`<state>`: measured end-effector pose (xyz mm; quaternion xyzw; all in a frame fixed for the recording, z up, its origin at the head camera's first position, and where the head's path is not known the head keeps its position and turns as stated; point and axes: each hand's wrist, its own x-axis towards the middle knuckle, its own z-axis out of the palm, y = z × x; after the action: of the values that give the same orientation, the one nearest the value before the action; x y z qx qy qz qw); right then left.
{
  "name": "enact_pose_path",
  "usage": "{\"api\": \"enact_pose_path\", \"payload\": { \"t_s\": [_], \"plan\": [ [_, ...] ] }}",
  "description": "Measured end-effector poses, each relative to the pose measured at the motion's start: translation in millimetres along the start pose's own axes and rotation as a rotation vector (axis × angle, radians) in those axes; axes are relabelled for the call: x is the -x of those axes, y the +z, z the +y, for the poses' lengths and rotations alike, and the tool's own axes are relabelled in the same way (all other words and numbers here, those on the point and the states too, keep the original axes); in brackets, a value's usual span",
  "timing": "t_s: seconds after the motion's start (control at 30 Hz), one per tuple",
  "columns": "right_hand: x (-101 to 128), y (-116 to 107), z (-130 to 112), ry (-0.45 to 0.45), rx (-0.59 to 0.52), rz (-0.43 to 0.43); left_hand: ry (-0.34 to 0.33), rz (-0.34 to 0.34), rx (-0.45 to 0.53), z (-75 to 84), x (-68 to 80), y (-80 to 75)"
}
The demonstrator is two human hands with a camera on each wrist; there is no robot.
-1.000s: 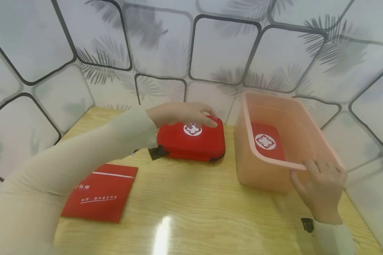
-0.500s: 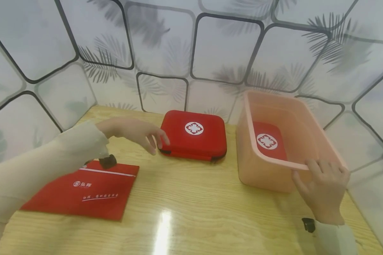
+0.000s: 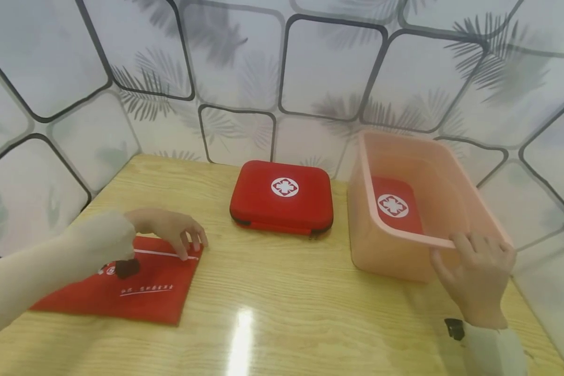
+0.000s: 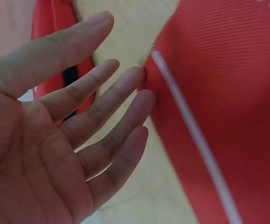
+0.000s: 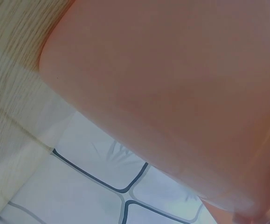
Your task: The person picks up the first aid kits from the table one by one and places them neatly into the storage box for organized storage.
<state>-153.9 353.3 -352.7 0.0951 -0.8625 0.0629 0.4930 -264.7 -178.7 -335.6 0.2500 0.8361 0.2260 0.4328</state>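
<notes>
While our right hand [image 3: 474,279] grips the pink bin's [image 3: 404,237] near rim, our left hand [image 3: 171,230] hovers loose-fingered over the red pouch [image 3: 136,295].

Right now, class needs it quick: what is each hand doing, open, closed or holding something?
Left hand: open, fingers relaxed, at the flat red pouch, gripping nothing.
Right hand: fingers curled over the near rim of the pink plastic bin, holding it.
</notes>
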Motion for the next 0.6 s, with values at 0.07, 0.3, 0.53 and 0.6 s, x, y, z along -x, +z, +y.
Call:
{"api": "enact_pose_path", "payload": {
  "t_s": [0.07,0.3,0.53,0.6],
  "plan": [
    [0.0,-0.2,-0.3,0.001,-0.002,0.0,0.013,0.036,0.005,-4.9,-0.7,3.1],
    [0.9,-0.3,0.7,0.005,0.007,-0.008,0.023,0.171,-0.038,-28.1,-0.1,3.1],
    [1.7,0.5,0.4,0.002,0.002,-0.008,-0.017,0.209,-0.08,-51.6,4.8,-1.6],
    [1.6,0.4,-0.1,0.001,0.001,-0.012,-0.016,0.233,-0.102,-58.3,5.3,-3.5]
  ]
}}
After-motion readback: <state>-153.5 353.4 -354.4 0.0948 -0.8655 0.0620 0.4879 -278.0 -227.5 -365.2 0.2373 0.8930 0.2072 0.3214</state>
